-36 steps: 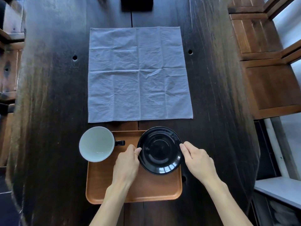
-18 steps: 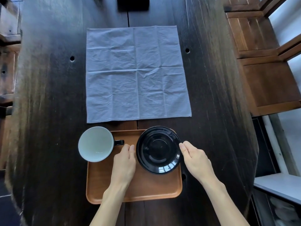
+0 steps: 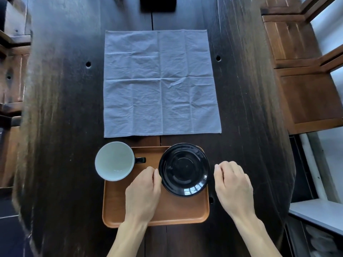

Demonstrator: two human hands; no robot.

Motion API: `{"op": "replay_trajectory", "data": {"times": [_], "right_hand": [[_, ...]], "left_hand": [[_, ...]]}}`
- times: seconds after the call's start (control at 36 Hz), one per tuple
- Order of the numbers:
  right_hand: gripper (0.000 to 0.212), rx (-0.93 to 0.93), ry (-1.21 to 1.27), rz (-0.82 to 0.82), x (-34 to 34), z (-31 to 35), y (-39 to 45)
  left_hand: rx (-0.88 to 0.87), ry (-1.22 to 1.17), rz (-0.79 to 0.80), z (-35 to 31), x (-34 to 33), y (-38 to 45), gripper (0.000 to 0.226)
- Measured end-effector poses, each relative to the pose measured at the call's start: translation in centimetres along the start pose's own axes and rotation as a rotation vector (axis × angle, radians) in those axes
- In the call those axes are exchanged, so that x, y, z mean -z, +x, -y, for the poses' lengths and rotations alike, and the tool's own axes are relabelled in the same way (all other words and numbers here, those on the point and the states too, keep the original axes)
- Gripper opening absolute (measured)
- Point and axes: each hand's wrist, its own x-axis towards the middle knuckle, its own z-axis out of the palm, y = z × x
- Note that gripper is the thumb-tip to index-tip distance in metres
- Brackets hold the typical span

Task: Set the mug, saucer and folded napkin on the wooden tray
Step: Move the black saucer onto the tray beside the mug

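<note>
Dark, streaked wooden table [image 3: 250,108], long axis running away from the camera, far end cut off at the top edge. Orange-brown wooden tray [image 3: 176,214], rectangular with rounded corners, long axis left to right, at the near middle of the table. Glossy black saucer [image 3: 183,169] on the tray's far right corner, rim passing over the tray's right and far edges; level or tilted not clear. Mug [image 3: 115,161], pale inside, dark outside, mouth up, at the tray's far left corner, overhanging it to the left and partly covering it; dark handle pointing right toward the saucer. Grey-blue napkin [image 3: 161,82] spread flat and creased on the table beyond the tray, not folded, near edge just short of the tray. No brand, label or writing legible anywhere. Left hand [image 3: 143,193] over the tray, fingers curled, fingertips at the saucer's left rim; contact not certain. Right hand [image 3: 233,188] just right of the saucer, apart from it, fingers loosely curled, holding nothing. Wooden chairs [image 3: 304,89] at the right, cut off by the frame. Dark object [image 3: 157,4] at the far end, too cropped to identify.
</note>
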Motion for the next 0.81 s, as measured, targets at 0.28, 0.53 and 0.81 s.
{"op": "replay_trajectory", "data": {"times": [0.28,0.53,0.81], "right_hand": [[0.027,0.222,-0.241,-0.103,-0.9,2.7,-1.4],[0.026,0.262,-0.257,-0.114,-1.9,4.0,-1.1],[0.025,0.254,-0.217,-0.131,-2.0,5.9,2.9]], "left_hand": [[-0.15,0.225,-0.164,2.1,0.0,-1.2,0.03],[-0.314,0.232,-0.228,1.8,1.4,1.0,0.027],[-0.367,0.26,-0.361,-0.2,3.3,6.6,0.028]]}}
